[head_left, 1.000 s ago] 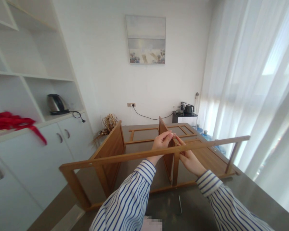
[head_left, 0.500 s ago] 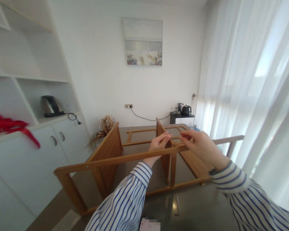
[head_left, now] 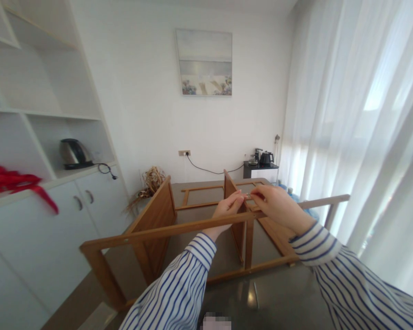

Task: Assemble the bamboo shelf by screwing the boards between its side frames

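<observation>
Right hand moved in, fingertips now just beside left hand; both grips pinched closed on tiny piece (too small to identify), over frame on table.

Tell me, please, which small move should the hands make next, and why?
Perhaps steady the left hand while the right hand gently adjusts the small piece. Both hands' fingertips are close together at it, and the left wrist sits behind the frame's upper rail, leaving the right hand seemingly freer. The piece is too small to identify.
</observation>
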A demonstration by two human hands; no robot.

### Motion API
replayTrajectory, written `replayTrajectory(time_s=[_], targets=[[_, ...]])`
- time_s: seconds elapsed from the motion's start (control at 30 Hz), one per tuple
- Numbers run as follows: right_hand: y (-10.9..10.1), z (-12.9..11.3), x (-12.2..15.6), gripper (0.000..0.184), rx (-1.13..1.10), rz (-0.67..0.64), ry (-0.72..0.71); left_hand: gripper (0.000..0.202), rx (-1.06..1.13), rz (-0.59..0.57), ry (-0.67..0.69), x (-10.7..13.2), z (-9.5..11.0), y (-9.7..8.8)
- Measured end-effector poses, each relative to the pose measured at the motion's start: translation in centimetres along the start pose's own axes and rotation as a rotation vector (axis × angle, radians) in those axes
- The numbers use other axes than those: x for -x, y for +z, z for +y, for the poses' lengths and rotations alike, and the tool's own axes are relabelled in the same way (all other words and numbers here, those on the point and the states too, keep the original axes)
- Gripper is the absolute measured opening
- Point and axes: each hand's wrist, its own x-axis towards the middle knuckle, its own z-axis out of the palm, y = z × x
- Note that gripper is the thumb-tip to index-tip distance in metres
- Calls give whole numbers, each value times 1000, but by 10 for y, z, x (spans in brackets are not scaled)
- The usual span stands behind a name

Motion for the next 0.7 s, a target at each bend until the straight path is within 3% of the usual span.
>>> replayTrajectory(time_s=[0.13,0.27,0.47,0.7], targets=[[-2,8,20,16,-146,90,106,32,-89,-148,156,4,5,-9],[0,14,34,14,-262,131,174,47,-298,-252,324,5,10,-15],[6,20,44,17,-385,195,199,22,-401,-99,390,4,9,-15],[16,23,50,18,-497,288,201,17,-310,-95,383,10,9,-9]])
